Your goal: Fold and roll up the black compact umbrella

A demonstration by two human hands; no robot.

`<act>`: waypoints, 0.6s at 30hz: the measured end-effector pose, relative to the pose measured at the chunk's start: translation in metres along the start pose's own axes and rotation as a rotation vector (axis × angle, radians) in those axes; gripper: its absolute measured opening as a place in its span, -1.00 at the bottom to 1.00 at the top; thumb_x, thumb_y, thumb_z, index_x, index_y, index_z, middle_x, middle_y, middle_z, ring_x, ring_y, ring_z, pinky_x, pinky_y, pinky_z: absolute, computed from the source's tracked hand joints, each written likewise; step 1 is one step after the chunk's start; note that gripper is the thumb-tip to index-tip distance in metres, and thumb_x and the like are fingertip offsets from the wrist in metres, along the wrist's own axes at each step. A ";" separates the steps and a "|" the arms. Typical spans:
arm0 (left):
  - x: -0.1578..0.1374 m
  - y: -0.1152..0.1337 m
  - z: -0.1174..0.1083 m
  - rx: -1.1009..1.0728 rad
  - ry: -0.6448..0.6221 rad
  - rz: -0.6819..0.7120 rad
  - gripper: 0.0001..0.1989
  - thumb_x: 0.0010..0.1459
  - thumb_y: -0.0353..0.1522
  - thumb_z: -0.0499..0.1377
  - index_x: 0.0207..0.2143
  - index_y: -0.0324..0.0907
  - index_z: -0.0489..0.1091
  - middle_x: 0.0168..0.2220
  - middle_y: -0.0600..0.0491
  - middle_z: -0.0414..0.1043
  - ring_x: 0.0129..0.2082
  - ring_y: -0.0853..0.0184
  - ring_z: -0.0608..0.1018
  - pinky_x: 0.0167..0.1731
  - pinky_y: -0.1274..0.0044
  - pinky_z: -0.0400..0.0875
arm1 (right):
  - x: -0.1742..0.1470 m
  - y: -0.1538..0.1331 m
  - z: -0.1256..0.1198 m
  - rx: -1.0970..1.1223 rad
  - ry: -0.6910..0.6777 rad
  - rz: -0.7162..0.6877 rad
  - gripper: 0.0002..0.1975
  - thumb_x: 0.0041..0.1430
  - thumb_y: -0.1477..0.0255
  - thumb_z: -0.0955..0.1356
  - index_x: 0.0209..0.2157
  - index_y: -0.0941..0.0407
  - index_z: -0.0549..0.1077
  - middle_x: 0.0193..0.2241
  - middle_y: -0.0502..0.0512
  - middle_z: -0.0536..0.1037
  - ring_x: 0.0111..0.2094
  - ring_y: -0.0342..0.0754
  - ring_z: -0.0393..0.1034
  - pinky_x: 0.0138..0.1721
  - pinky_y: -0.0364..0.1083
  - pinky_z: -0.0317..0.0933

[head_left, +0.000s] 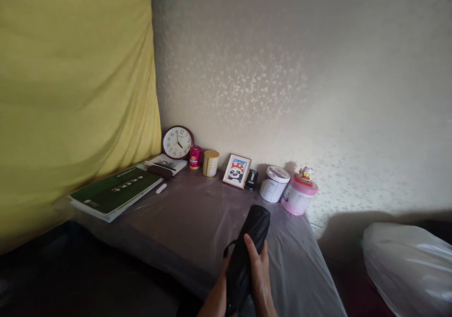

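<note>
Presently, umbrella (242,263), black and folded, held over the near right part of the tabletop (190,223), its top end pointing far and slightly right. Left hand (217,291) along its left side, right hand (260,270) around its right side, thumb laid across the front; grip of both narrowed onto the umbrella. Dark strap (229,247) loops out on the left. Whether the umbrella touches the cloth beneath, cannot tell. Far edge, left to right: clock (176,142) leaning at the wall (264,86), red can (195,158), yellow tin (211,164), panda picture (236,172) in a pale frame, small black item (252,180) just beside it, white tub (274,186), pink tub (298,198) with a gold-and-red figurine (305,175) on its lid. Far left: green book (115,192) lying flat, small white stick (161,188) near its right edge, papers (180,166) farther back. Yellow curtain (77,95) hangs on the left. White plastic bag (406,260) at right, apart from the tabletop.
</note>
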State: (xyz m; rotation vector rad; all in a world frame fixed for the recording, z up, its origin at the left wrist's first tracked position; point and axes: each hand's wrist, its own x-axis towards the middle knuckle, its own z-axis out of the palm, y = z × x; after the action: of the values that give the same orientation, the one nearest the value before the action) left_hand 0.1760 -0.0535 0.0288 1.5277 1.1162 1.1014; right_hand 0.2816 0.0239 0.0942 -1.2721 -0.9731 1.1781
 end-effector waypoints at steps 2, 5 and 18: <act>-0.001 -0.003 0.001 0.152 0.042 -0.087 -0.01 -0.16 -0.52 0.13 0.26 -0.08 -0.36 0.32 -0.05 -0.25 0.27 0.07 -0.01 0.19 0.31 0.03 | 0.000 0.002 0.001 -0.029 0.052 -0.022 -0.34 -0.21 0.13 0.47 -0.06 0.14 0.36 -0.30 0.03 0.55 -0.21 0.06 0.43 -0.20 -0.07 0.29; -0.003 0.004 -0.004 0.174 0.047 -0.122 -0.04 -0.15 -0.52 0.14 0.26 -0.07 -0.28 0.30 -0.04 -0.17 0.25 0.08 0.08 0.17 0.35 0.08 | 0.001 0.007 0.000 0.027 0.030 0.024 -0.35 -0.18 0.11 0.45 -0.06 0.15 0.35 -0.30 0.05 0.56 -0.22 0.07 0.44 -0.22 -0.06 0.31; -0.005 -0.002 -0.001 0.236 0.054 -0.114 -0.02 -0.21 -0.60 0.06 0.26 -0.18 -0.33 0.32 -0.13 -0.29 0.28 0.09 -0.03 0.20 0.29 0.00 | 0.001 0.011 -0.001 -0.013 0.006 -0.009 -0.34 -0.13 0.11 0.43 0.00 0.13 0.33 -0.23 0.05 0.54 -0.15 0.08 0.41 -0.18 -0.06 0.29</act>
State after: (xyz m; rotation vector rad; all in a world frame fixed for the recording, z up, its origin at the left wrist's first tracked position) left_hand 0.1734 -0.0578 0.0267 1.5998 1.3928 0.9651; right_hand 0.2820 0.0240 0.0832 -1.2794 -0.9823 1.1618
